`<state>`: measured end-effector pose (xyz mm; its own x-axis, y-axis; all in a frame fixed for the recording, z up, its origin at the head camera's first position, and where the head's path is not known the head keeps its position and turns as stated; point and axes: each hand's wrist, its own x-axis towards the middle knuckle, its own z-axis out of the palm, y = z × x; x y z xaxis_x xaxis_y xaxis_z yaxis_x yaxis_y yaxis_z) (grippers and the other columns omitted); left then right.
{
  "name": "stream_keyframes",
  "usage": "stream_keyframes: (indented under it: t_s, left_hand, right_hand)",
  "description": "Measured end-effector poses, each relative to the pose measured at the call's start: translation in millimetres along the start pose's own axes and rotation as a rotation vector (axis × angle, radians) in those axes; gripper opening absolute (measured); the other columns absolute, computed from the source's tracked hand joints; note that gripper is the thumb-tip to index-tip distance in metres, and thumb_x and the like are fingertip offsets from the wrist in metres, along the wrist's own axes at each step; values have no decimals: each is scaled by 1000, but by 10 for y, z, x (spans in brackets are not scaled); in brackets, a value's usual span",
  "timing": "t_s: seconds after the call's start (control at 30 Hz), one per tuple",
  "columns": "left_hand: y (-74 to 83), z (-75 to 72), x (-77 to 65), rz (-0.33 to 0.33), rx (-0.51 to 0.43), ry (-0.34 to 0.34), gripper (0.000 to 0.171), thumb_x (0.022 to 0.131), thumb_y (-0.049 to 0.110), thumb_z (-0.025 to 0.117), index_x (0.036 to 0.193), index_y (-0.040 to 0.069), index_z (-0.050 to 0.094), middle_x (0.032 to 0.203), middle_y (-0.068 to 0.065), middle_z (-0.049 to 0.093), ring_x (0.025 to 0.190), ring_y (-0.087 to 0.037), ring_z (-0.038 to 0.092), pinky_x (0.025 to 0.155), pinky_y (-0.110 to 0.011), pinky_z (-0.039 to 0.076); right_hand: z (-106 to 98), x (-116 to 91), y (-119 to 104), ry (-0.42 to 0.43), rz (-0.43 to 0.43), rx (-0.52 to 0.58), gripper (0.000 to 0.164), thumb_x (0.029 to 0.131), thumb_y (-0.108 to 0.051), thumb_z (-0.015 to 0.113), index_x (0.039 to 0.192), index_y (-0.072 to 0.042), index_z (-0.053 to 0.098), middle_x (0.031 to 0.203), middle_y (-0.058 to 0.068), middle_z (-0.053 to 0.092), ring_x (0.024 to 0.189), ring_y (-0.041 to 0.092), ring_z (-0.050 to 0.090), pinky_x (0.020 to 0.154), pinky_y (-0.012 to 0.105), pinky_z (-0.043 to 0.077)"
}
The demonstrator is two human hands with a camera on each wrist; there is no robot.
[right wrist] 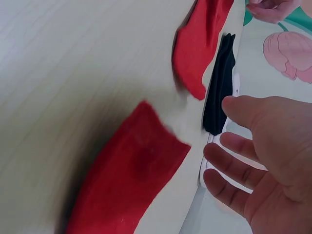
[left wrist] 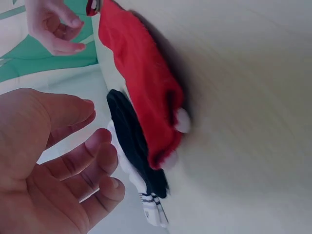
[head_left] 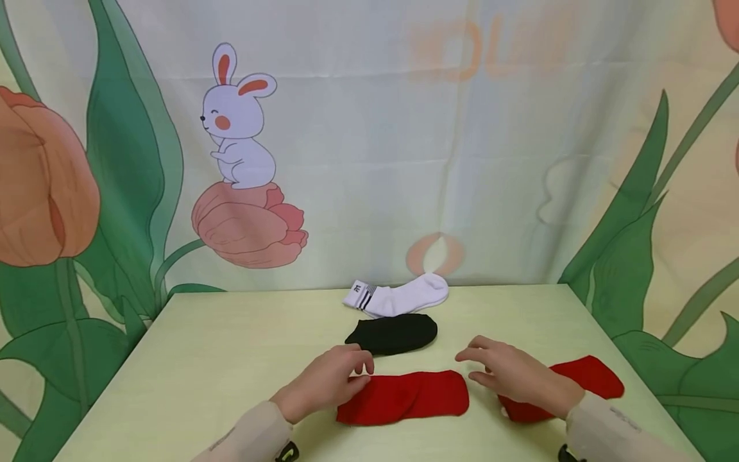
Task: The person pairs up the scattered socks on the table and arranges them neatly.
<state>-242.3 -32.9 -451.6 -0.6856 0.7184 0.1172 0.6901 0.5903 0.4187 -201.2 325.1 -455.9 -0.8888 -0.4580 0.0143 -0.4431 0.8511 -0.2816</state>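
Observation:
A red sock point(head_left: 410, 398) lies flat across the front middle of the table, with small white bobbles at one end in the left wrist view. My left hand point(head_left: 331, 378) hovers at its left end, fingers loosely bent and holding nothing. Over the gap between this sock and a second red sock point(head_left: 591, 377) is my right hand point(head_left: 508, 372), its fingers relaxed. The right forearm hides part of that second sock. In the right wrist view, the right hand's fingers point(right wrist: 234, 165) are spread apart with nothing between them.
Behind the middle red sock lies a black sock point(head_left: 395, 333). Farther back, a white sock point(head_left: 404, 296) with dark stripes rests near the table's point(head_left: 231, 346) far edge. A printed curtain point(head_left: 358, 160) with a rabbit and tulips hangs behind.

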Motion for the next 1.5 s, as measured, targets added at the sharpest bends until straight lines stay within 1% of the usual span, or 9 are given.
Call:
stream_keyframes:
  t_s: [0.1,0.2,0.33,0.5,0.73,0.97,1.07,1.33,1.5]
  left_hand:
    - [92,2,71,-4,18,16,6,95,16,72,101,16,71,85,6,61,73,-8,52,62,-22,48]
    - [187,36,142,16,20,35,7,97,17,70,103,16,71,83,7,60,72,-7,52,60,-22,47]
    - [304,104,215,25,0,41,10,97,18,70,106,16,70,77,11,57,67,-6,51,57,-21,46]
    - [442,144,296,26,-16,49,15,97,19,70,111,16,68,69,12,54,61,-6,49,55,-21,44]
    - [591,211,371,13,-37,50,25,99,23,69,122,17,64,64,11,54,53,-4,48,49,-21,42]
    - [737,236,451,17,-14,83,29,99,26,67,127,19,61,60,14,51,49,-3,47,47,-21,41]
    - [799,270,499,28,-10,77,31,99,27,66,129,19,60,59,14,50,47,-2,46,46,-20,40]
    - [969,363,635,60,-21,67,35,101,28,65,134,19,58,55,11,48,45,-5,44,45,-20,38]
    - [1063,419,719,56,3,60,38,101,30,63,137,22,55,53,8,44,45,-8,39,44,-22,35]
  right_hand:
    - [-37,-52,45,38,12,-25,39,90,-19,81,127,-19,70,118,-4,62,101,18,64,82,30,59]
    - [-64,-92,94,64,14,-48,39,90,-19,81,127,-19,70,118,-2,62,103,19,62,84,33,59]
    - [-77,-135,138,71,40,-55,43,89,-21,82,129,-20,69,120,1,62,107,20,60,83,36,60]
    - [-88,-198,210,94,60,-77,47,89,-24,82,133,-22,67,123,2,61,110,21,59,82,37,60]
    - [-85,-286,332,124,45,-117,49,89,-23,82,135,-20,66,124,4,61,111,24,58,83,37,60]
    - [-121,-367,447,159,42,-137,55,88,-25,83,139,-20,63,127,7,61,112,28,57,82,39,60]
    - [-120,-392,498,159,49,-135,55,88,-24,82,140,-20,62,127,8,60,111,29,57,81,40,60]
    - [-124,-433,590,115,135,-102,58,89,-27,81,143,-22,60,131,11,58,115,33,55,77,42,61]
    - [-124,-473,652,132,140,-99,62,89,-29,81,146,-23,56,133,13,57,117,35,54,77,43,61]
